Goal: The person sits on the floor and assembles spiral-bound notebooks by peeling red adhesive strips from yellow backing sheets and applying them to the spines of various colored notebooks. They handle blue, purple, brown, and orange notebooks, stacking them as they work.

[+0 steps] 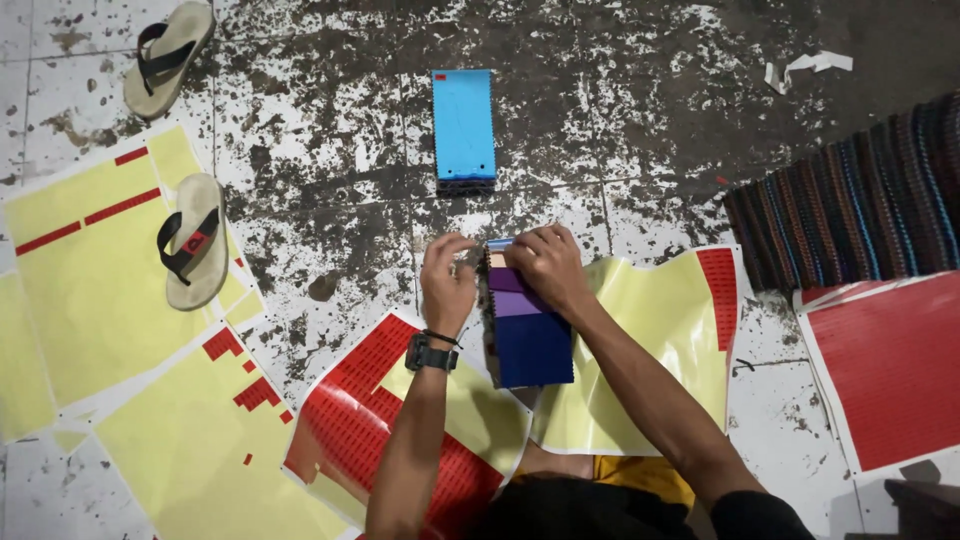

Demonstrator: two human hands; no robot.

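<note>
Fingertips of both hands meet at the far end of a rectangular stack of coloured card packs (528,335), dark blue at the near end and purple and tan toward the top. The right hand (548,265) lies curled over the stack's upper right corner, fingers bent down onto it, gripping the top edge. The left hand (447,283) is pinched at the upper left corner, thumb and fingers drawn close together against the stack's edge; whether something small sits between them I cannot tell. A black wristwatch (431,353) sits on the left wrist.

That stack rests on the floor just in front of the person's knees, overlapping a yellow backing sheet with a strip of red stickers (655,340) to the right and a sheet mostly covered in red stickers (375,420) to the left. Further out, straight ahead, a light blue rectangular pack (464,125) lies alone on the stained, speckled tile floor (300,130). Off to the left are more yellow peeled sheets (90,290) with two beige sandals (193,240), one resting on a sheet. To the right lie a striped woven mat (860,200) and a full red sticker sheet (890,365).
</note>
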